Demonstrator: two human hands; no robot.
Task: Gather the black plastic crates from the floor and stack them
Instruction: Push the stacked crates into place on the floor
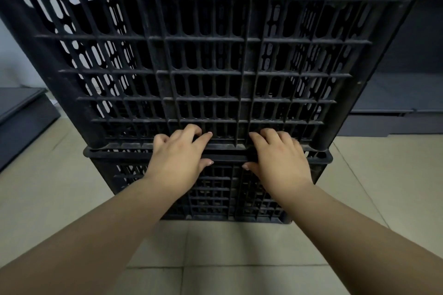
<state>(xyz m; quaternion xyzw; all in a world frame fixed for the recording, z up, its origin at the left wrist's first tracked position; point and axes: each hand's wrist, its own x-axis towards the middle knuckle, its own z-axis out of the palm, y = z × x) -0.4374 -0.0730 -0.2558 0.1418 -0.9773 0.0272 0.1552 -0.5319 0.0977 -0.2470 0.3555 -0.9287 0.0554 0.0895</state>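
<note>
A tall black plastic crate [211,55] with slotted lattice walls fills the upper view and sits on top of a lower black crate [223,194] that stands on the tiled floor. My left hand [178,155] and my right hand [279,158] lie side by side at the seam between the two. The fingers of both hands hook into the bottom slots of the upper crate, and both thumbs curl under the rim bar of the lower crate. The upper crate's top edge runs out of view.
Beige floor tiles [215,246] spread in front of the stack. A dark low platform [21,112] lies at the left and dark cabinets or shelving [393,103] stand at the right. A pale wall shows through the crate's slots at upper left.
</note>
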